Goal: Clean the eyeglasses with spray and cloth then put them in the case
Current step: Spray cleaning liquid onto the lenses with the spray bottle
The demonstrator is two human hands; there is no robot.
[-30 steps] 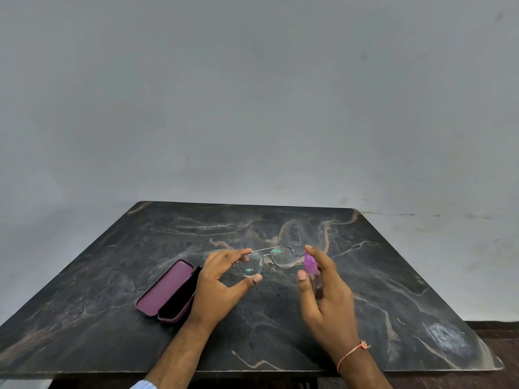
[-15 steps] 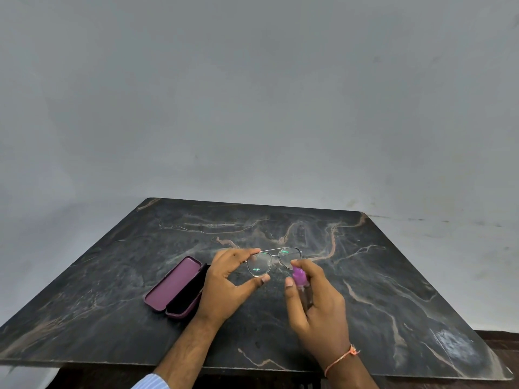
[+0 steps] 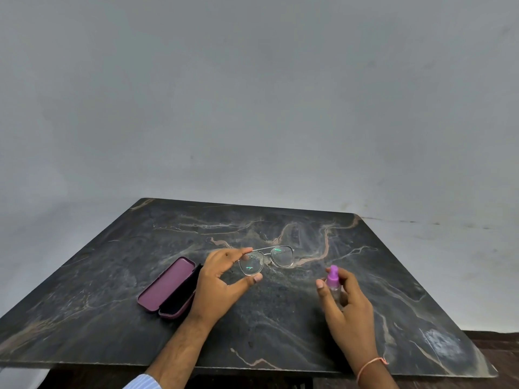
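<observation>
**Hands set for spraying: glasses left, bottle right**

Left hand (image 3: pixel 222 279) pinches the eyeglasses (image 3: pixel 266 259) at their left end, fingers on the top of the rim, thumb under the lower edge of the near lens. Frame held clear of the table (image 3: pixel 112 276), lenses facing the person, long axis running left to right, sloping slightly up toward the right. Forearm enters from the lower left.

Right hand (image 3: pixel 346 299) grasps the spray bottle (image 3: pixel 334 282) with curled fingers, purple nozzle up, bottle roughly upright. Whether a finger sits on the pump: cannot tell.

Key relation: the glasses lie up and to the left of the nozzle, apart from it, with the free lens nearer the bottle than the pinched one. Judgement: spraying step in hand; the nozzle needs to face the lenses across that gap.

Case (image 3: pixel 168 289) lies open on the table, just beside the left wrist, lid side toward the left. Cleaning cloth: 0 seen.
</observation>
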